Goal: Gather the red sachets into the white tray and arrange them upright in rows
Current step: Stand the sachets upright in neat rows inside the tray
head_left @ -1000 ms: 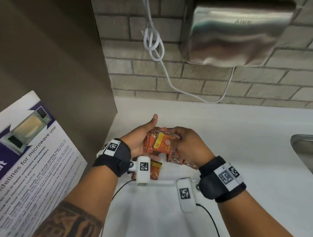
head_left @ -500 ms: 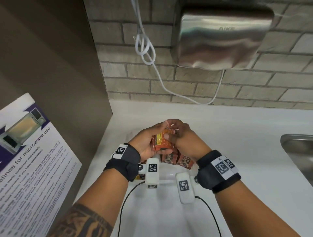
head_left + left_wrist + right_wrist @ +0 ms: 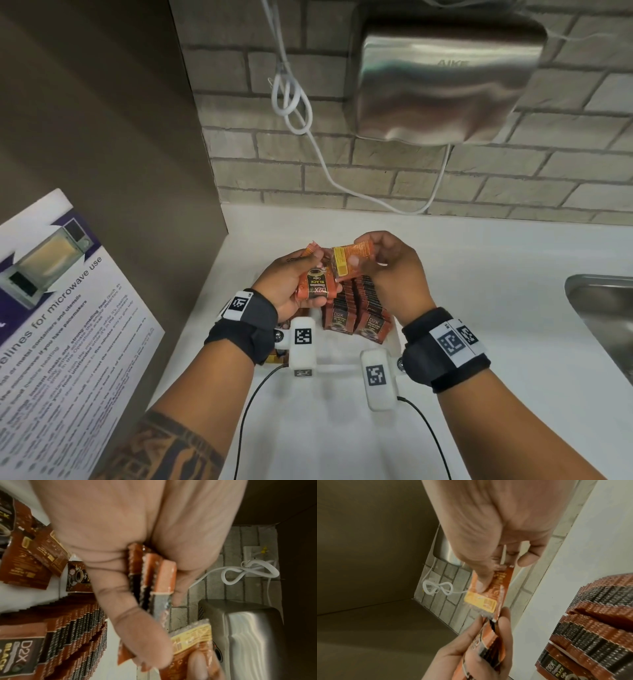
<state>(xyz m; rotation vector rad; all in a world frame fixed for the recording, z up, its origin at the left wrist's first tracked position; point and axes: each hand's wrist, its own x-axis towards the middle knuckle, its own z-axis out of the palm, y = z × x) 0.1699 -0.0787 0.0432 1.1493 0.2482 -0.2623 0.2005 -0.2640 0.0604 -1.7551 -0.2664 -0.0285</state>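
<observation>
My left hand (image 3: 291,284) grips a small stack of red coffee sachets (image 3: 315,287), thumb across the front one; from the left wrist view I count three edges (image 3: 150,574) fanned between thumb and palm, though there may be more hidden. My right hand (image 3: 387,267) pinches a single sachet (image 3: 349,260) by thumb and fingertips, its yellow-labelled back facing me, held just above and touching the left-hand stack. Both hands hover over the white tray (image 3: 342,363), which sits on the white counter (image 3: 479,274). In the tray two rows of sachets (image 3: 356,308) stand upright side by side, too tightly packed to count. To their left, a few loose sachets (image 3: 34,555) lie flat; I can make out about three.
</observation>
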